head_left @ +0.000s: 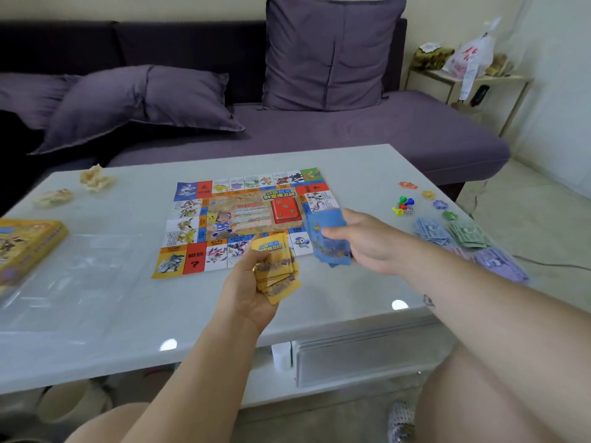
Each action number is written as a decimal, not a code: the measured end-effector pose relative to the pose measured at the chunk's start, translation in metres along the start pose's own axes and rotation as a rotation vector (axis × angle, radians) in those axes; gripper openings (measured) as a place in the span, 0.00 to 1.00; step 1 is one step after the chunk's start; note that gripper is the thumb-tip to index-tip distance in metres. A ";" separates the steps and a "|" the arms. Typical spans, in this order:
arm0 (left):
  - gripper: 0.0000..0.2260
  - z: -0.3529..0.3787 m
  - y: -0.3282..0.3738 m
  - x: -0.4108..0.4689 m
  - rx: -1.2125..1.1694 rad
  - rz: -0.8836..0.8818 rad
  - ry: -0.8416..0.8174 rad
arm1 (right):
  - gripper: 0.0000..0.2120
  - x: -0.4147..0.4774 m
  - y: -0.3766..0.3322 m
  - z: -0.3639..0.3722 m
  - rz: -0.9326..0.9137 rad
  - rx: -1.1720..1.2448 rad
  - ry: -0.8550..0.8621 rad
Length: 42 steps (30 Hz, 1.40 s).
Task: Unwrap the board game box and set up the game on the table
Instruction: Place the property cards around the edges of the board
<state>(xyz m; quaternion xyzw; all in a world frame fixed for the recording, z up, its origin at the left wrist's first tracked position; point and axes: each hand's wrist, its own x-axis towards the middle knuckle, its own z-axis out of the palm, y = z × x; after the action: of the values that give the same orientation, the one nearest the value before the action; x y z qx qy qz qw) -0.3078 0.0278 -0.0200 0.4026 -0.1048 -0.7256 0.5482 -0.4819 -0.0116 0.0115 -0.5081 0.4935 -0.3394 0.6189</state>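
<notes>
The colourful game board (224, 219) lies unfolded flat in the middle of the white table (367, 174), with a red card stack (285, 211) on its centre. My left hand (252, 292) grips a fanned stack of yellow cards (276, 266) over the board's near edge. My right hand (367, 241) holds a stack of blue cards (329, 241) just right of the board. The yellow game box (25, 244) sits at the table's left edge, with clear plastic wrap (73, 266) beside it.
Coloured pawns and dice (402, 206) stand to the right, with small tokens (428, 195) behind and piles of paper money (463, 238) near the right edge. Crumpled paper (96, 179) lies at the far left. A purple sofa (319, 123) runs behind the table.
</notes>
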 end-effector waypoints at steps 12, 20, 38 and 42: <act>0.18 0.017 0.007 0.029 -0.020 -0.128 -0.191 | 0.19 0.031 0.024 0.047 -0.218 -0.641 0.204; 0.14 0.032 0.033 0.046 0.169 -0.111 -0.176 | 0.57 0.029 0.001 0.019 -0.338 -0.733 -0.149; 0.08 0.034 0.029 0.052 0.611 -0.149 -0.373 | 0.26 0.053 0.006 0.018 -0.570 -0.734 -0.071; 0.15 0.031 0.039 0.047 0.345 -0.216 -0.457 | 0.26 0.046 0.000 0.014 -0.627 -0.566 0.011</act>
<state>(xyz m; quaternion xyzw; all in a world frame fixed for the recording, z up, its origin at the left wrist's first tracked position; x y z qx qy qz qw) -0.3052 -0.0369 0.0011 0.3251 -0.3038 -0.8228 0.3536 -0.4550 -0.0501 -0.0014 -0.7818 0.3920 -0.3653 0.3188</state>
